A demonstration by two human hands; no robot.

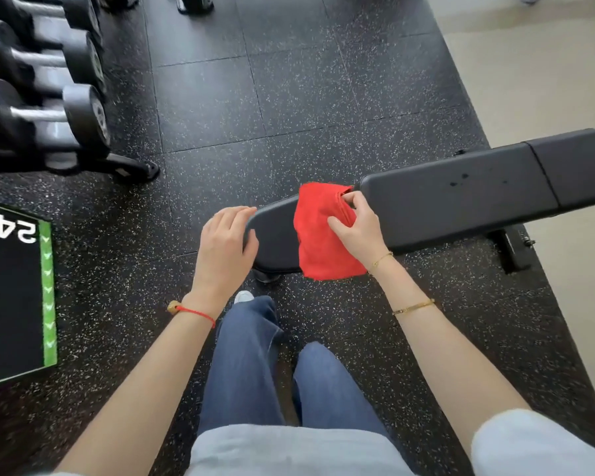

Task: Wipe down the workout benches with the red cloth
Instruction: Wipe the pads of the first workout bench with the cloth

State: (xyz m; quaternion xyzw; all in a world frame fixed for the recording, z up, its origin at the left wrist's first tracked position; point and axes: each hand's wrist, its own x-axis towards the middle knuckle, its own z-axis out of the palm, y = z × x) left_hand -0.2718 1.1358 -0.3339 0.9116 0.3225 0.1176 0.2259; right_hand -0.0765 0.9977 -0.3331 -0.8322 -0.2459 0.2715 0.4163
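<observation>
Both hands sit on the near end of the black bench (461, 204). Your L hand (225, 245) curls round the seat tip, thumb on top, fingers over the edge. Your R hand (358, 225) pinches the red cloth (318, 235), draped across the seat w/ its lower edge hanging off. Beyond, far left: dumbbell rack (42, 80).

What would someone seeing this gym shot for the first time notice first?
The red cloth draped over the near end of the black bench at center, gripped by the right hand. The left hand holds the bench's tip. Dumbbells sit racked at upper left.
</observation>
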